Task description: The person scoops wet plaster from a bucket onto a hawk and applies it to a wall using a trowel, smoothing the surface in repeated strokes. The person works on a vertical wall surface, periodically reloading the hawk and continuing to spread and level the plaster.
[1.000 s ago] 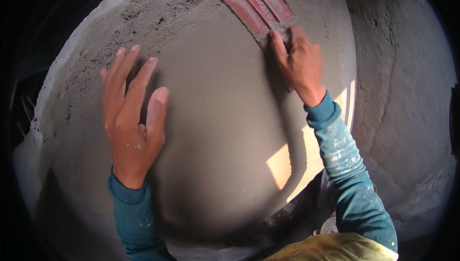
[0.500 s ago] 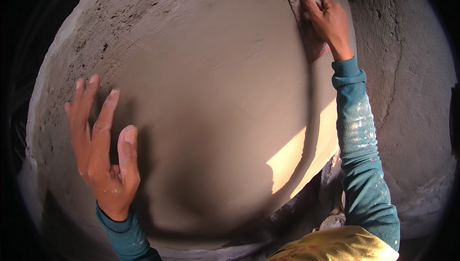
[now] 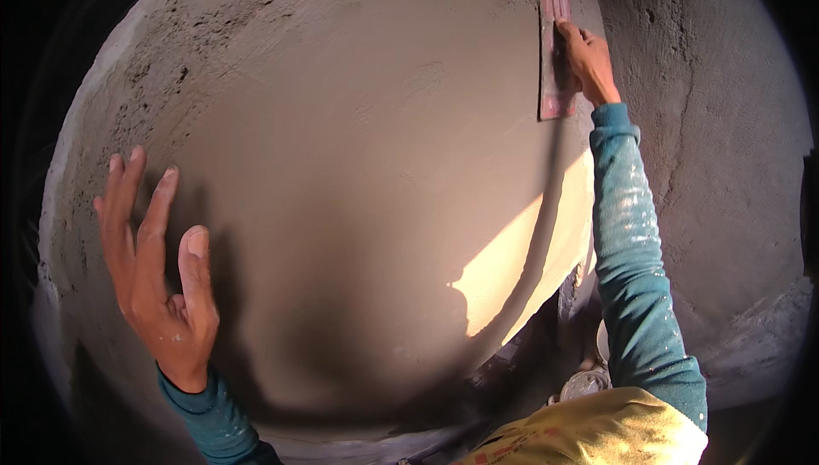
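My right hand point(image 3: 590, 64) grips a long red plastering float point(image 3: 556, 103) at the upper right. The float lies lengthwise along the right side of a wall of wet grey plaster point(image 3: 367, 149). On the left my left hand point(image 3: 158, 277) is raised with its fingers spread and holds nothing. Its shadow falls on the plaster beside it; whether any fingertip touches the surface I cannot tell. Most of the plaster is smooth, while a rough, pitted band point(image 3: 171, 64) runs along the upper left.
A second grey wall face point(image 3: 708, 166) with a thin crack stands at the right. Sunlight falls on a patch of plaster point(image 3: 503, 273) at lower right. Below it, in shadow, sits a pale round container point(image 3: 585, 384) beside my yellow shirt point(image 3: 597, 431).
The float has shifted slightly right and down in the view and now stands more upright. My left hand appears a little further left and lower, still spread.
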Motion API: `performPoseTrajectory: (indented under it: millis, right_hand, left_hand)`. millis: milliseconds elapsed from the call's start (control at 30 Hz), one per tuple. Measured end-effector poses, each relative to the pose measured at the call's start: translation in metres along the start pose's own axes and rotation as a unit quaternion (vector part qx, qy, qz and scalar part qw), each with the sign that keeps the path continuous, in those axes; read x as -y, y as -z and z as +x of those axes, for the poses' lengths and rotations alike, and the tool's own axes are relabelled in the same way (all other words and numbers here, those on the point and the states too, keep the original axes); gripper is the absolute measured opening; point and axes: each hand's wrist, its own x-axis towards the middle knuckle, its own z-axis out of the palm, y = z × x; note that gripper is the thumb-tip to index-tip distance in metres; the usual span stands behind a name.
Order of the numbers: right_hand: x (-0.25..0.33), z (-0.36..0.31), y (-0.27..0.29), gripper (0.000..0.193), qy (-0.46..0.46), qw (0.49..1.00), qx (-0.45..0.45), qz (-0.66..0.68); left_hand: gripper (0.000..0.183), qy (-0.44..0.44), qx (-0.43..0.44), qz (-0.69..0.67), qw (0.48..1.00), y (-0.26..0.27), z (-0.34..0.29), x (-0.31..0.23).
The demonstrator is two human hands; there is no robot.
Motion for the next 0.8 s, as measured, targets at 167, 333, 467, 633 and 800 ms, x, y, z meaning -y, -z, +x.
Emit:
performPoseTrajectory:
  millis: [167,333,467,633,800]
  right_hand:
    - [0.079,-0.143,-0.043,0.043,0.076,0.98,0.164,0.08]
    - [0.134,-0.243,-0.061,0.042,0.188,0.943,0.273,0.029]
    - [0.128,-0.289,-0.06,0.04,0.204,0.895,0.393,0.06]
    - [0.102,-0.264,-0.027,0.037,0.196,0.882,0.383,0.193]
    - [0.046,-0.15,0.001,0.041,0.013,0.982,0.139,0.127]
  left_hand:
    - [0.038,-0.004,0.008,-0.009,1.0,-0.002,-0.01,0.004]
    - [0.039,0.009,-0.02,-0.042,0.999,-0.008,-0.005,-0.003]
    - [0.04,-0.014,-0.029,-0.019,0.999,-0.002,0.001,-0.002]
    - [0.042,-0.031,-0.041,-0.014,0.999,0.022,-0.008,-0.01]
    - [0.042,-0.004,0.019,-0.014,1.0,0.019,-0.057,0.004]
